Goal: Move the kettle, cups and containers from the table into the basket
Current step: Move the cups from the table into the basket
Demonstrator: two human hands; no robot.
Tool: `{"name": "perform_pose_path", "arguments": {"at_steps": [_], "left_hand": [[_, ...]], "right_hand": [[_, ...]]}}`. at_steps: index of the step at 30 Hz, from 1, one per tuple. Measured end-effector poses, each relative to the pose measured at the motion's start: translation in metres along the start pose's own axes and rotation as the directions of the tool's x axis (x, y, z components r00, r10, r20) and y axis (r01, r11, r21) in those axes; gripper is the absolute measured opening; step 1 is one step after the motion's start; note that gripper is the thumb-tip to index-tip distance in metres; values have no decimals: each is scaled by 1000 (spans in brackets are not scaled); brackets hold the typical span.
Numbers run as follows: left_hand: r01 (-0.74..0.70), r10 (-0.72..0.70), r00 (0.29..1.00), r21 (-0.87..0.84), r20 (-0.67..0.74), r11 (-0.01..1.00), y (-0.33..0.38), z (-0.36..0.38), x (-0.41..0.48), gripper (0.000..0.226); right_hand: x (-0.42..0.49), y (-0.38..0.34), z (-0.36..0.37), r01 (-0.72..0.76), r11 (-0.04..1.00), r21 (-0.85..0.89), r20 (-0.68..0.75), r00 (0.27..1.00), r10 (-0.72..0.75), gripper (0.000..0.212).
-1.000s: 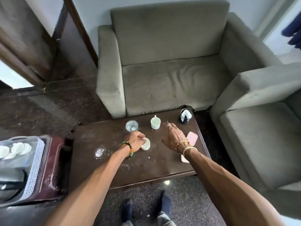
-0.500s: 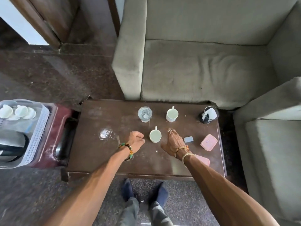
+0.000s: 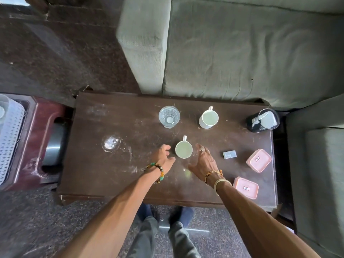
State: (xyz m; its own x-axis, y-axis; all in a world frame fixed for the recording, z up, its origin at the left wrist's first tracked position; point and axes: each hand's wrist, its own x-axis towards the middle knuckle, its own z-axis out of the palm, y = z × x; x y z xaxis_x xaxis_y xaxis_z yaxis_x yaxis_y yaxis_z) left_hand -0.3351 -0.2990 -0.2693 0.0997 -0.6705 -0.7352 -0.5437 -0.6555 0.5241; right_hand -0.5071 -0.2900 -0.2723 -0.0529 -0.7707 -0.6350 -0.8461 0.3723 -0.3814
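The cup (image 3: 184, 149) stood upright mid-way across the table (image 3: 111, 174), between your hands. Your left hand (image 3: 163, 158) sat loosely curled just beside it, holding nothing; your right hand (image 3: 202, 162) hung spread on its other side. A second cup (image 3: 208, 119) and a glass (image 3: 169, 117) stood behind.

The white perforated plastic basket (image 3: 13, 138) is cut off by the left edge, most of it out of sight, and the labels on the pink square plastic container (image 3: 258, 162) and its nearer twin (image 3: 246, 189) are too small to read.

Cups (image 3: 183, 149) (image 3: 208, 117): two standing
Pink containers (image 3: 258, 160) (image 3: 246, 187): two lying
Drinking glass (image 3: 169, 116): one standing
Mesh holder (image 3: 262, 120): one standing
Small grey box (image 3: 229, 154): one lying
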Motion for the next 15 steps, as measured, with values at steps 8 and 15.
{"name": "perform_pose_path", "arguments": {"at_steps": [8,15], "left_hand": [[-88,88,996,6,7,996,7,17,33,72],[-71,71,997,-95,-5,993,4,28,38,68]], "right_hand": [[32,2,11,92,996,6,-26,995,-91,81],[37,0,22,125,991,50,-81,989,-121,67]]}}
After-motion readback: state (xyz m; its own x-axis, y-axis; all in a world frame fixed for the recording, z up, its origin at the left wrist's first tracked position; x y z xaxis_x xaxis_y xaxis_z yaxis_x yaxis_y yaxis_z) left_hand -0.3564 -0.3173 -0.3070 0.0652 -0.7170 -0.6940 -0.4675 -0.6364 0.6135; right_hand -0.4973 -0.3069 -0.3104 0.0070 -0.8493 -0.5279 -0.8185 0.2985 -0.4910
